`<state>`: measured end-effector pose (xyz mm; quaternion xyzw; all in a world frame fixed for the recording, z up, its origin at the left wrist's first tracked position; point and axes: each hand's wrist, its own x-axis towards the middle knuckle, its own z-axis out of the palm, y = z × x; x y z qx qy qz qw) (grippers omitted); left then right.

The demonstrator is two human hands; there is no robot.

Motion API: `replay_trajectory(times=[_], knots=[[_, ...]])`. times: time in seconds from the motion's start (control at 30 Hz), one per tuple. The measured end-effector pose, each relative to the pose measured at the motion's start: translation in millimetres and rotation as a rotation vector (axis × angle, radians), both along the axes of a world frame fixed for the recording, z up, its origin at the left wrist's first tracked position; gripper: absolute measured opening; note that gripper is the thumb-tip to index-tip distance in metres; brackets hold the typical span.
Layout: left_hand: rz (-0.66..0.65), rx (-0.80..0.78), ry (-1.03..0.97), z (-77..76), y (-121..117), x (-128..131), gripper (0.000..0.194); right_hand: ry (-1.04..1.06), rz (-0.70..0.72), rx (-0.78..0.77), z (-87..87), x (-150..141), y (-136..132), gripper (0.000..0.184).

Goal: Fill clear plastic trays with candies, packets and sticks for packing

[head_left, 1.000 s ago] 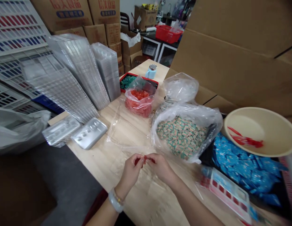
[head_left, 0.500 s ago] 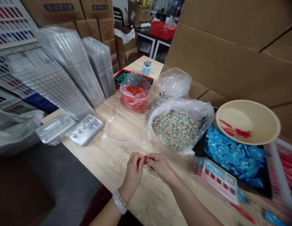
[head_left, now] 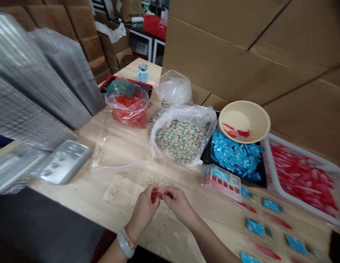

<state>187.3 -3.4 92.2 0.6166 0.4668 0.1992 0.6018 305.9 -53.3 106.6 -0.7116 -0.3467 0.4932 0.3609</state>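
My left hand (head_left: 146,202), with a pale bangle on its wrist, is closed around small red translucent pieces (head_left: 155,195), their exact kind unclear. Fingertips of my right hand (head_left: 177,204) pinch at the same red pieces, right beside the left. Both hands are just above the wooden table (head_left: 159,233). A clear plastic tray (head_left: 119,191) lies faintly visible to their left. Beyond them stand a bag of red pieces (head_left: 130,113) and a bag of small green-and-tan packets (head_left: 180,140).
Stacked clear trays (head_left: 65,69) lean at the left. To the right are blue packets (head_left: 235,155), a cream basin (head_left: 243,117), a white crate (head_left: 274,168) of red items and a boxed pack (head_left: 223,182). Blue packets and red items lie in sets at front right.
The view has swung right, bringing the red-filled crate and laid-out sets further in. My hands stay together; more red pieces show in the left hand.
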Motion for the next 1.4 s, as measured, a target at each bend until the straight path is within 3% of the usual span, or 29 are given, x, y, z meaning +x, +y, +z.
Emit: replay_trajectory(times=[0.1, 0.23, 0.37, 0.47, 0.57, 0.63, 0.7, 0.83, 0.9, 1.0, 1.13, 1.23, 1.4], knots=[[-0.096, -0.209, -0.064, -0.3, -10, 22, 0.008, 0.031, -0.064, 0.089, -0.5, 18, -27, 0.016], [-0.246, -0.690, -0.124, -1.8, -19, 48, 0.028, 0.150, -0.106, 0.093, -2.0, 42, -54, 0.025], [-0.347, -0.875, -0.155, -12.2, -19, 71, 0.030, 0.208, -0.189, 0.033, -7.1, 58, -63, 0.031], [-0.314, -0.889, -0.173, -21.5, -17, 90, 0.031, 0.002, -0.229, 0.118, -16.7, 71, -58, 0.024], [-0.212, -0.821, -0.148, -28.7, -12, 107, 0.033, -0.306, -0.333, 0.107, -31.9, 86, -46, 0.022], [-0.173, -0.792, -0.129, -32.2, -8, 116, 0.033, -0.377, -0.378, 0.098, -40.5, 94, -39, 0.023], [-0.193, -0.812, -0.124, -34.8, -4, 121, 0.033, -0.252, -0.368, 0.094, -44.1, 99, -34, 0.027], [-0.312, -0.934, -0.113, -37.8, 3, 120, 0.029, 0.200, -0.310, 0.067, -37.6, 99, -39, 0.035], [-0.366, -1.003, -0.097, -38.0, 3, 119, 0.027, 0.252, -0.318, 0.047, -33.8, 97, -45, 0.035], [-0.363, -1.056, -0.091, -36.8, 2, 118, 0.025, 0.052, -0.364, 0.064, -35.3, 95, -48, 0.029], [-0.207, -0.974, -0.142, -36.2, 1, 120, 0.018, -0.485, -0.393, 0.100, -49.0, 98, -39, 0.023], [-0.096, -0.875, -0.185, -40.3, 0, 121, 0.014, -0.735, -0.218, -0.029, -60.9, 99, -27, 0.024], [0.017, -0.792, -0.213, -49.9, -3, 122, 0.025, -0.845, -0.016, -0.193, -70.1, 95, -21, 0.024]])
